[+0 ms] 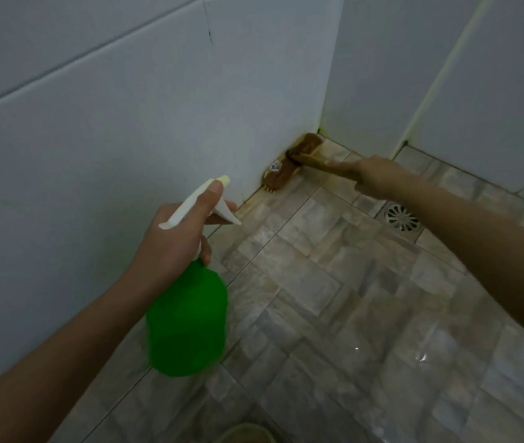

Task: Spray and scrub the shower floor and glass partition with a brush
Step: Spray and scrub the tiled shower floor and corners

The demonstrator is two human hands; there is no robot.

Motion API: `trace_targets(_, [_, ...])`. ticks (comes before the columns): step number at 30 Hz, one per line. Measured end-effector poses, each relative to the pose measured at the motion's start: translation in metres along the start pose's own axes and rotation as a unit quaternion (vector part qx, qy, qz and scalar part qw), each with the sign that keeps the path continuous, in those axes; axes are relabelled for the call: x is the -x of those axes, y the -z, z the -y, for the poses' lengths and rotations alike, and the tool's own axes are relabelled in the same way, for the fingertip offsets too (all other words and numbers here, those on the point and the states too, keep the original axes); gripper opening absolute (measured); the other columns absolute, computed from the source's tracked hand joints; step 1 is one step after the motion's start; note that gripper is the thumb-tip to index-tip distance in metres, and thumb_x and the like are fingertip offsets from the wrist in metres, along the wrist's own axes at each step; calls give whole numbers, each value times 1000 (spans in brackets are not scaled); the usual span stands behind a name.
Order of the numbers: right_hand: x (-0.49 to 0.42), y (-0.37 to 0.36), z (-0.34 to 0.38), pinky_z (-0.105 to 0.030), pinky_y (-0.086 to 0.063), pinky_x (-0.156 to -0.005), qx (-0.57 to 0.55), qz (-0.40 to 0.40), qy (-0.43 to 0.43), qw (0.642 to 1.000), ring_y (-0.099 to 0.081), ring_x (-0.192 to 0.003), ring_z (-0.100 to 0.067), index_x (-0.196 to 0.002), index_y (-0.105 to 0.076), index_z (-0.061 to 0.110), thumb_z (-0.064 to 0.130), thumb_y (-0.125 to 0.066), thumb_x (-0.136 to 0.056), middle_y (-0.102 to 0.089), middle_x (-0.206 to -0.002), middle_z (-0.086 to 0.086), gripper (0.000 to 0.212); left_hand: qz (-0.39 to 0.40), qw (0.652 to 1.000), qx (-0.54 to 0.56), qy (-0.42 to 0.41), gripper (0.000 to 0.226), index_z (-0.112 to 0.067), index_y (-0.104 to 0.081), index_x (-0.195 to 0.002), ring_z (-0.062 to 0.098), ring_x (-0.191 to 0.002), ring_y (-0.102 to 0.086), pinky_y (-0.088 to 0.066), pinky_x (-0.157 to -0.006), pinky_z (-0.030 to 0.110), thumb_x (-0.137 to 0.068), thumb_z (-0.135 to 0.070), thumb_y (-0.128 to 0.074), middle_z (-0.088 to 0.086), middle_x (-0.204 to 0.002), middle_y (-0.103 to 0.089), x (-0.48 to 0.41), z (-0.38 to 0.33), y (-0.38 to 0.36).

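— At upper centre, where white wall (126, 123) meets tiled floor (318, 314)?
— The right hand (379, 177) grips a brush (283, 175), forefinger along its handle, bristles against the joint.
— Lower left?
— The left hand's (174, 238) fingers curl round a green spray bottle's (187, 318) trigger head. A round drain (403, 217) lies beside the right forearm.

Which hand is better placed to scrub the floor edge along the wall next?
Right. The right hand holds the brush, whose head sits on the floor against the wall. The left hand holds the spray bottle, raised above the floor.
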State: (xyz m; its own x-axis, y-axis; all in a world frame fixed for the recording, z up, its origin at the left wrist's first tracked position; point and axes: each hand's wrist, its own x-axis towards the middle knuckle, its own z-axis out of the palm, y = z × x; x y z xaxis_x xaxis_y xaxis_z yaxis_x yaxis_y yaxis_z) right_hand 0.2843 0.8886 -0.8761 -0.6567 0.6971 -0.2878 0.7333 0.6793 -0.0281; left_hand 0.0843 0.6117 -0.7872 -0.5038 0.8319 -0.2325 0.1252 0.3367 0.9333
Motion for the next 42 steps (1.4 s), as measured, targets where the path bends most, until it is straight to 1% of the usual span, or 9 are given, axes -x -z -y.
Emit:
trace_targets(9, [35,36,-57,-32,-44,-73,77,121,-1,990,-52,-76,-16,-145,-31,44,7,-61,-87,-54,-91,1,75,-4,999,9,47,31,-58,-75,-78,19,-43,-52,-47,-63,34,-74,-78,-52,-3,-98,-80,-3,11,-13])
trace_targets(14, [6,15,-5,-32,-40,-72,24,44,22,998,-58,-91,-26,-144,-18,53,0,-52,-88,-61,-109,-11,85,-3,999,15,49,35,-40,-78,-79,19,-42,-52,-47,-54,29,-84,-70,-59,-7,-96,-80,-11,2,-36])
trace_targets(17, [-4,4,-11,-31,-38,-69,-19,20,18,999,-49,-80,-20,-147,-19,48,1,-51,-89,-59,-107,-10,81,10,999,1,43,42,-33,-77,-85,18,-41,-52,-48,-56,28,-84,-65,-51,-11,-95,-80,-12,2,-47])
trace_targets(23, [97,36,-71,-28,-48,-79,83,168,-21,982,-51,-75,-6,-144,-18,49,9,-54,-93,-54,-97,7,75,18,998,10,55,41,-33,-77,-87,17,-41,-52,-48,-56,28,-85,-65,-52,-10,-95,-80,-18,1,-45])
trace_targets(26, [89,28,-53,-27,-47,-73,79,128,-55,987,-50,-78,-11,-147,-23,46,5,-50,-92,-58,-105,0,74,9,999,4,53,55,-22,-80,-91,21,-43,-53,-49,-59,32,-80,-70,-53,-6,-94,-80,-23,1,-45])
trace_targets(32, [19,-12,-30,-31,-39,-70,-89,23,-38,995,-55,-89,-26,-148,-26,44,3,-52,-88,-58,-116,-13,77,17,999,-12,31,44,-31,-78,-91,29,-52,-58,-49,-56,31,-84,-70,-59,-8,-97,-80,-21,6,-49])
trace_targets(35, [62,3,-44,-39,-51,-81,-28,65,-45,996,-58,-91,-25,-147,-26,45,5,-53,-89,-59,-113,-10,75,12,999,-8,36,46,-31,-77,-89,17,-41,-52,-50,-58,28,-82,-68,-50,-11,-96,-79,-15,6,-43])
trace_targets(38, [109,28,-45,-18,-45,-66,69,161,-71,982,-55,-74,-11,-149,-23,36,5,-50,-94,-58,-101,1,69,19,999,0,40,43,-36,-76,-87,15,-39,-51,-50,-56,28,-80,-68,-49,-12,-95,-79,-10,7,-39])
trace_targets(42, [59,25,-18,-34,-50,-76,38,78,-48,995,-57,-85,-22,-147,-27,43,1,-52,-90,-61,-106,-9,75,16,999,3,34,40,-36,-76,-85,16,-40,-52,-49,-57,29,-82,-67,-50,-11,-94,-80,-8,9,-35])
